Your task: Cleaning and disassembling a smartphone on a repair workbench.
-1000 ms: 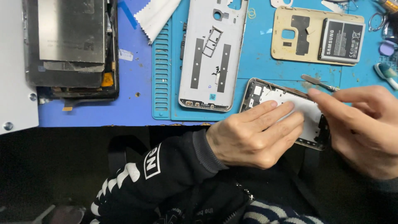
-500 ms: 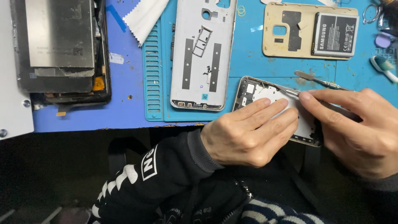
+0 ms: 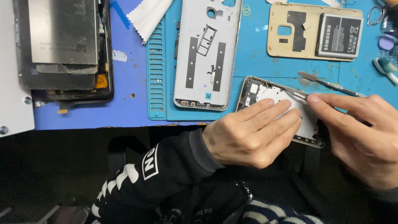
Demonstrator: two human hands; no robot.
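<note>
Blue mat (image 3: 257, 79) covers the bench top, darker blue on its left part, ribbed strip down the seam. Dismantled tablet (image 3: 62, 49) top left on the darker part: black frame, grey metal plate on it, orange flex bit at its lower right edge. White panel (image 3: 12, 95) with screws at far left edge. Grey phone midframe (image 3: 207, 54) lies flat in the mat centre, two black adhesive strips running lengthwise, card tray cutout between them. Gold back cover (image 3: 290, 37) top right, inner side up; grey battery (image 3: 340, 35) lies on its right end. White cloth (image 3: 149, 14) top, between tablet and midframe.

Phone chassis (image 3: 265, 93) sits at the near edge of the mat, right of the midframe, tilted, lower corner hanging off the edge toward the person; white shield inside showing, small components at its upper left corner. Left hand (image 3: 248, 135), black sleeve with white print, lies flat across the chassis, fingers (image 3: 269, 112) stretched and pressing on the white shield, nothing gripped. Right hand (image 3: 360, 132) at the chassis right side, fingers closed loosely, forefinger tip touching the chassis upper right edge; what it pinches, if anything, cannot tell. Metal spudger (image 3: 327, 83) lies on the mat just above the right hand, apart from it. Scissors (image 3: 375, 14) and a white-teal tool (image 3: 385, 68) at the far right edge, partly cropped
</note>
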